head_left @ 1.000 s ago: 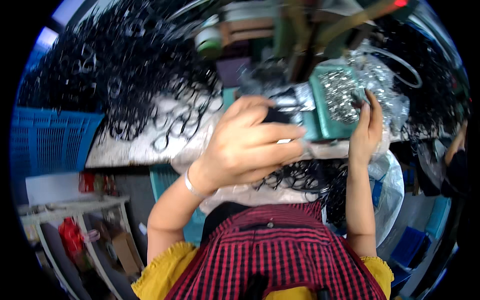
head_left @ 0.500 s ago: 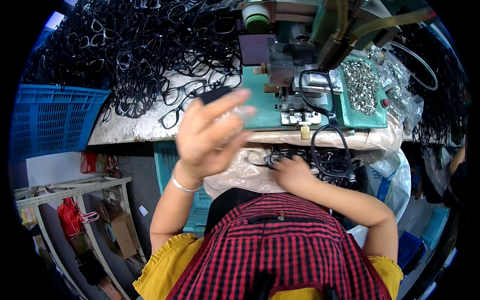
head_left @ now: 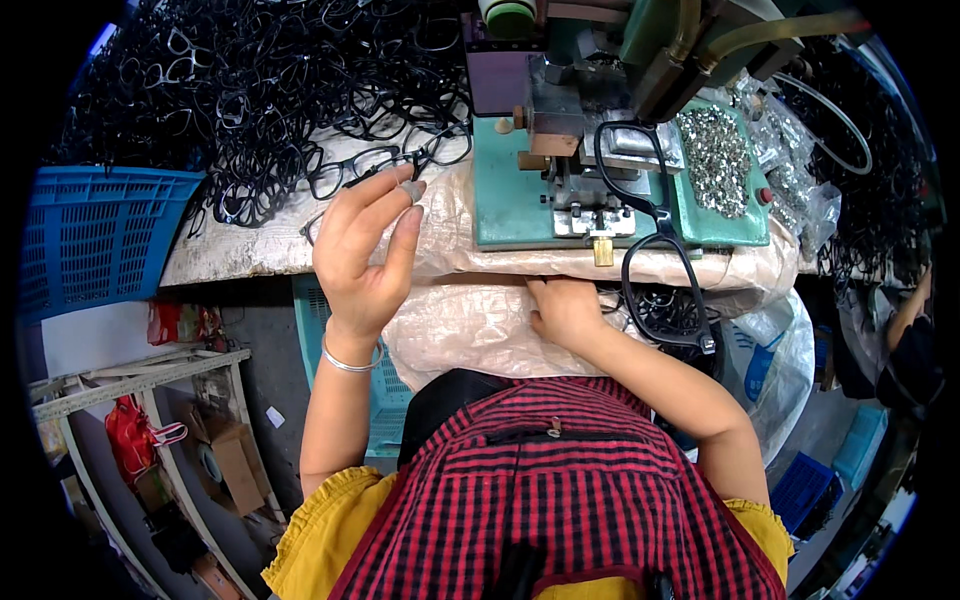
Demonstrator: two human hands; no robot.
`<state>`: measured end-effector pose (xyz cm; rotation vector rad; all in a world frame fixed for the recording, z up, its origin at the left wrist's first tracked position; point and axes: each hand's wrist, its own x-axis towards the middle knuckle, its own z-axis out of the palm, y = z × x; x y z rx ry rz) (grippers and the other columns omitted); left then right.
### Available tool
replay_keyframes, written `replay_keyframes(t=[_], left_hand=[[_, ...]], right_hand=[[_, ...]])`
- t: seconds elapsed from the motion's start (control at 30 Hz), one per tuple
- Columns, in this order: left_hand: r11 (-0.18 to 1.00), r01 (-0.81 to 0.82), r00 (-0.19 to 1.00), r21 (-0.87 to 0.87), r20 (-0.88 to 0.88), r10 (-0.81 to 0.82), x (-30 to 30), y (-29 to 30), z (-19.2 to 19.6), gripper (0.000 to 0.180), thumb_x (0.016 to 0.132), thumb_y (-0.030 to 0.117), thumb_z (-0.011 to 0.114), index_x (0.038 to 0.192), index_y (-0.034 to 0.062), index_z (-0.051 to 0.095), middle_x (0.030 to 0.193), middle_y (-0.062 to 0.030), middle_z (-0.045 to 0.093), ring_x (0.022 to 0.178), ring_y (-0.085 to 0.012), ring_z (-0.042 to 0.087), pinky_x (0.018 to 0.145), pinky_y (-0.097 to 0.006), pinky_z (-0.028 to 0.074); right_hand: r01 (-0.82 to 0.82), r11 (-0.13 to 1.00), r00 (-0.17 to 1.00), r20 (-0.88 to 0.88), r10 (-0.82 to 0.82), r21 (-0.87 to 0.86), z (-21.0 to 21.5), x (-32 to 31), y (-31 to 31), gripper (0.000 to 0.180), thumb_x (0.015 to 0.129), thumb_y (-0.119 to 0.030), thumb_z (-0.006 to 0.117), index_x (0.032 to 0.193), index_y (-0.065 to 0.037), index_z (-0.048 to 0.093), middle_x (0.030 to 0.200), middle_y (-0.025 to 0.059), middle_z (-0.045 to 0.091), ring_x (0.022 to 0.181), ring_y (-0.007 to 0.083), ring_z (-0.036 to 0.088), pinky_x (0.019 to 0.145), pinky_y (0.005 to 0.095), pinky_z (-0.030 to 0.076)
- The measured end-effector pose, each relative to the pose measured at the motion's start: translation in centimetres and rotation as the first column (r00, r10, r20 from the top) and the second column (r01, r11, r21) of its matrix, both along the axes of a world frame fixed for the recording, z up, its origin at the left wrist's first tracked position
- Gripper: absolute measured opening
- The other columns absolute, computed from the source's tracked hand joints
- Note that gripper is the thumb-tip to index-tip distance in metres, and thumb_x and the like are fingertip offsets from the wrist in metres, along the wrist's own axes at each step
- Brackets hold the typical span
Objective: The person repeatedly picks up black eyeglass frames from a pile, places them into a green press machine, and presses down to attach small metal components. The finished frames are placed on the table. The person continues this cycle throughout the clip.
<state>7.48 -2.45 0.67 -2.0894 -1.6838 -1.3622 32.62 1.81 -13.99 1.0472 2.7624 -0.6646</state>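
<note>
My left hand [head_left: 365, 250] is raised above the table's front edge, at the near side of a spread of black eyeglass frames [head_left: 380, 160]. Its fingers are bent, with the thumb apart from them and a grey wrap on one fingertip. My right hand [head_left: 568, 315] rests low on the beige plastic sheet [head_left: 465, 325] over my lap. Its thumb and forefinger are apart; the other fingertips are tucked under the table edge, and no held object shows. Beside it lie more black frames [head_left: 675, 312]. One black eyeglass frame [head_left: 662, 225] hangs before the green bench machine [head_left: 510, 190].
Small metal parts [head_left: 712, 160] fill a green tray at the machine's right, near clear plastic bags [head_left: 800, 200]. A blue crate [head_left: 105, 240] stands at the left. A rack [head_left: 150, 380] is below it. Another person's arm [head_left: 908, 310] shows at the far right.
My left hand has moved left and lost its blur; the dark block beside it is no longer seen. My right hand has shifted up to the table edge, and the dark piece at its fingers is gone from sight.
</note>
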Motion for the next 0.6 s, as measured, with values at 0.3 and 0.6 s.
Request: replay_keyframes(t=[0.3,0.6], left_hand=[[0.979,-0.201,0.974,-0.024,0.101,0.202,-2.5,-3.0,-2.7,0.020,0.091,-0.005,0.061,0.109,-0.0024,0.069,0.117,-0.0177,0.069,0.104,-0.0261,0.067,0.089,-0.033,0.053],[0.996,-0.051,0.988,-0.071,0.139,0.060,1.0,0.3,-1.2,0.018,0.089,-0.002,0.064,0.106,-0.0021,0.070,0.116,-0.0140,0.069,0.098,-0.0206,0.066,0.080,-0.028,0.052]], right_hand=[[-0.207,0.972,0.720,0.655,0.227,-0.108,6.1,17.3,-1.3,0.025,0.083,-0.025,0.060,0.101,-0.017,0.076,0.092,0.0145,0.074,0.082,0.0303,0.072,0.075,0.0524,0.053],[0.130,0.918,0.987,0.041,-0.156,0.374,-3.8,-0.2,1.1,0.033,0.088,-0.025,0.060,0.111,-0.004,0.069,0.113,0.0191,0.067,0.108,0.0338,0.063,0.092,0.0505,0.048]])
